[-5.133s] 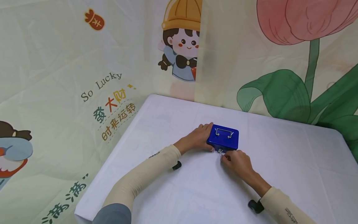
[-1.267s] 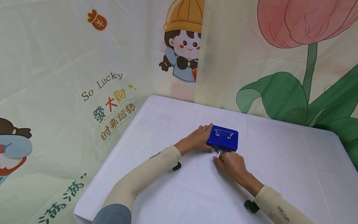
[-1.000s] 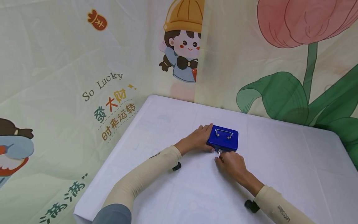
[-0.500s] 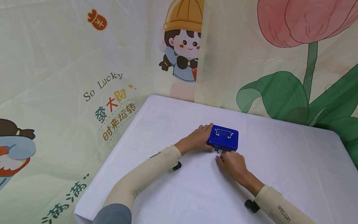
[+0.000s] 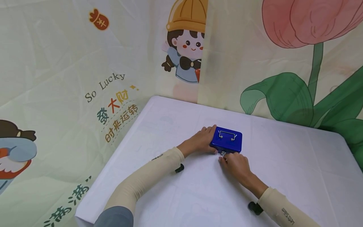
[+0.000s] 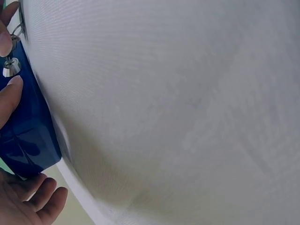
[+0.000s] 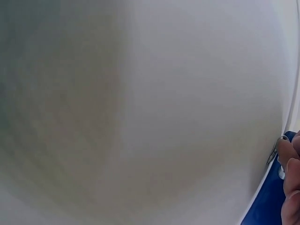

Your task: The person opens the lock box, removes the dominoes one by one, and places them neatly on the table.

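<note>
A small blue cash box (image 5: pixel 228 140) with a folding wire handle on its lid lies closed on the white-covered table. My left hand (image 5: pixel 202 140) grips its left end, thumb on the front face near the lock and fingers around the side. The silvery lock cylinder (image 6: pixel 11 68) sticks out of the front. At that lock, my right hand (image 5: pixel 236 162) pinches a key (image 6: pixel 14 43) between thumb and finger; a metal ring hangs from it. Much of the key is hidden by the fingertips. The right wrist view catches only the right fingers (image 7: pixel 291 164) beside the box's blue edge.
White cloth covers the table (image 5: pixel 175 119), with a printed fabric backdrop (image 5: pixel 127 47) behind and to the left. Black wrist cameras (image 5: pixel 256 208) hang under both forearms, close above the cloth.
Compared with about five seconds ago, my right hand and forearm sit slightly further left at the lock. Over the last second its fingers move slightly nearer the box. Box and left hand stay put.
</note>
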`<act>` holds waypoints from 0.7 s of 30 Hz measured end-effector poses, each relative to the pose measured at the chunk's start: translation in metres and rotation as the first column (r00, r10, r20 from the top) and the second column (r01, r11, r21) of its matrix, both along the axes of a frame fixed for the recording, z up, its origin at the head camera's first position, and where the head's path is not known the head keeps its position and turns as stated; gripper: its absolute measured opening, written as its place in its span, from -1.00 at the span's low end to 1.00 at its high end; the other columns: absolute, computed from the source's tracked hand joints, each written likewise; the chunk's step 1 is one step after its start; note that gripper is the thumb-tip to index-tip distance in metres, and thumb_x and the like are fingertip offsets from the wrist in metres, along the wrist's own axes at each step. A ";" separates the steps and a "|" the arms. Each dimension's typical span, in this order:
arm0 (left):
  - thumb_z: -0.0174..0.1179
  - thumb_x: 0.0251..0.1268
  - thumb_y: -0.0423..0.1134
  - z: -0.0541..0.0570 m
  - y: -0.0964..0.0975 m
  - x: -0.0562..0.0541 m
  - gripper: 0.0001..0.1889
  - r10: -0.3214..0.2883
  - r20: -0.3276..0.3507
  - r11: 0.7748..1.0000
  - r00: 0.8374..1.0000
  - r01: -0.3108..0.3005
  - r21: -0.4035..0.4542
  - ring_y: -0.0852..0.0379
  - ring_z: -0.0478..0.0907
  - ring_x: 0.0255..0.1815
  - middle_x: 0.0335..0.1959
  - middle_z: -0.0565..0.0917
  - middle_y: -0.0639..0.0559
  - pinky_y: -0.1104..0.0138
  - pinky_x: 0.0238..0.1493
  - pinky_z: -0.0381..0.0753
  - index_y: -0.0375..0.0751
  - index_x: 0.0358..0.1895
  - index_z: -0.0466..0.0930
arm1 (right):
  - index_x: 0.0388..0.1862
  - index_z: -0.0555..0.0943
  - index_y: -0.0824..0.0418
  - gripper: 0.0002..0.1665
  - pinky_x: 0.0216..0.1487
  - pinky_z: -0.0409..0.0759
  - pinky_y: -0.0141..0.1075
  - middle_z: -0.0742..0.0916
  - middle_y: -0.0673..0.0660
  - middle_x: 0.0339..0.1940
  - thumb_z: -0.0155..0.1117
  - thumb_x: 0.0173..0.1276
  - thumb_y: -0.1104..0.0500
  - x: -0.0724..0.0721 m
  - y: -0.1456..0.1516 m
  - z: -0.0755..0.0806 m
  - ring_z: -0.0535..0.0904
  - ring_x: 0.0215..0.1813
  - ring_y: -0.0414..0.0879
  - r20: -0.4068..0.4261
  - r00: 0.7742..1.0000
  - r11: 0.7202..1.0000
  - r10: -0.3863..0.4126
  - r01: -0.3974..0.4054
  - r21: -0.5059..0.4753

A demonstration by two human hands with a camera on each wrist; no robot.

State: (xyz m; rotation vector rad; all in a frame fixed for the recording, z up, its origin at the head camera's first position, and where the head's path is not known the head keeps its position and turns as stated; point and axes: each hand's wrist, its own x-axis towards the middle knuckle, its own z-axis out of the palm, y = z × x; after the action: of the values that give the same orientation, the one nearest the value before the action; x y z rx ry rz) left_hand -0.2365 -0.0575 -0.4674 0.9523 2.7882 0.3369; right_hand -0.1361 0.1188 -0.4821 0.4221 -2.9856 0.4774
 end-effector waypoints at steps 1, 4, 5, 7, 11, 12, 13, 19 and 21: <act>0.41 0.13 0.23 0.000 0.000 0.000 0.22 0.001 0.002 1.000 1.000 -0.001 0.001 -0.12 0.28 0.44 0.52 0.27 -0.22 0.07 0.46 0.32 -0.31 0.61 -0.19 | -0.50 0.73 0.23 -0.73 -0.59 0.33 -0.33 0.49 -0.06 -0.76 0.41 0.34 0.10 0.000 0.000 0.000 0.36 -0.65 -0.17 -0.002 1.000 1.000 0.001 -0.001 -0.001; 0.40 0.14 0.24 0.000 0.000 0.000 0.22 0.002 0.005 1.000 1.000 -0.002 -0.002 -0.11 0.28 0.45 0.53 0.26 -0.21 0.08 0.47 0.31 -0.30 0.62 -0.20 | -0.48 0.74 0.23 -0.75 -0.59 0.34 -0.33 0.51 -0.05 -0.75 0.42 0.34 0.10 -0.001 0.000 0.000 0.37 -0.64 -0.18 -0.007 1.000 1.000 0.003 -0.003 -0.010; 0.40 0.14 0.24 0.000 0.000 0.000 0.22 0.003 0.005 1.000 1.000 -0.003 -0.002 -0.10 0.27 0.45 0.53 0.26 -0.20 0.08 0.47 0.31 -0.30 0.62 -0.20 | -0.47 0.75 0.23 -0.75 -0.58 0.34 -0.33 0.52 -0.05 -0.75 0.42 0.33 0.10 -0.001 0.000 0.000 0.37 -0.64 -0.18 -0.009 1.000 1.000 0.004 -0.004 -0.012; 0.40 0.14 0.23 0.000 0.000 0.000 0.22 0.003 0.005 1.000 1.000 -0.003 -0.002 -0.10 0.27 0.44 0.53 0.25 -0.20 0.08 0.47 0.31 -0.30 0.62 -0.20 | -0.45 0.76 0.25 -0.76 -0.58 0.35 -0.33 0.54 -0.04 -0.74 0.42 0.33 0.11 -0.002 0.001 0.000 0.38 -0.64 -0.18 -0.008 1.000 1.000 0.004 -0.004 -0.017; 0.41 0.13 0.24 -0.001 0.000 -0.001 0.23 0.003 -0.001 1.000 1.000 -0.003 -0.006 -0.10 0.28 0.44 0.53 0.26 -0.21 0.07 0.46 0.32 -0.31 0.62 -0.20 | -0.42 0.77 0.26 -0.76 -0.57 0.35 -0.34 0.55 -0.04 -0.73 0.42 0.34 0.10 -0.003 0.000 0.000 0.39 -0.64 -0.18 -0.001 1.000 1.000 0.004 -0.004 -0.028; 0.41 0.12 0.24 -0.001 0.000 -0.001 0.23 0.003 -0.002 1.000 1.000 -0.003 -0.006 -0.11 0.28 0.44 0.53 0.26 -0.21 0.07 0.45 0.33 -0.31 0.61 -0.20 | -0.42 0.77 0.26 -0.76 -0.57 0.35 -0.34 0.55 -0.04 -0.73 0.42 0.34 0.10 -0.003 0.000 0.000 0.39 -0.64 -0.18 0.000 1.000 1.000 0.004 -0.004 -0.030; 0.41 0.12 0.24 -0.001 0.000 -0.001 0.23 0.004 -0.002 1.000 1.000 -0.004 -0.005 -0.11 0.28 0.44 0.53 0.26 -0.21 0.07 0.45 0.33 -0.31 0.61 -0.20 | -0.42 0.77 0.26 -0.75 -0.57 0.35 -0.34 0.55 -0.04 -0.73 0.42 0.35 0.10 -0.003 0.000 0.000 0.39 -0.64 -0.18 0.002 1.000 1.000 0.004 -0.004 -0.029; 0.41 0.12 0.24 -0.002 0.000 -0.002 0.23 0.001 0.000 1.000 1.000 -0.001 0.003 -0.12 0.29 0.44 0.52 0.27 -0.23 0.06 0.45 0.33 -0.32 0.61 -0.19 | -0.39 0.78 0.26 -0.74 -0.57 0.34 -0.35 0.54 -0.05 -0.74 0.39 0.37 0.08 -0.004 0.000 -0.001 0.39 -0.64 -0.19 0.028 1.000 0.999 0.005 -0.004 -0.038; 0.41 0.12 0.24 -0.003 0.000 -0.002 0.23 -0.003 -0.006 1.000 1.000 0.003 -0.001 -0.13 0.30 0.43 0.51 0.27 -0.23 0.06 0.44 0.34 -0.33 0.61 -0.19 | -0.40 0.77 0.25 -0.73 -0.57 0.33 -0.35 0.52 -0.06 -0.75 0.37 0.39 0.08 -0.004 0.001 -0.001 0.39 -0.64 -0.19 0.031 1.000 0.999 0.002 -0.001 -0.037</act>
State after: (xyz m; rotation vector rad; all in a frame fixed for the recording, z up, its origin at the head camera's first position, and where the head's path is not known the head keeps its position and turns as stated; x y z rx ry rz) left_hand -0.2386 -0.0571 -0.4701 0.9584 2.7921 0.3334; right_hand -0.1401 0.1202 -0.4830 0.4182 -3.0008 0.5428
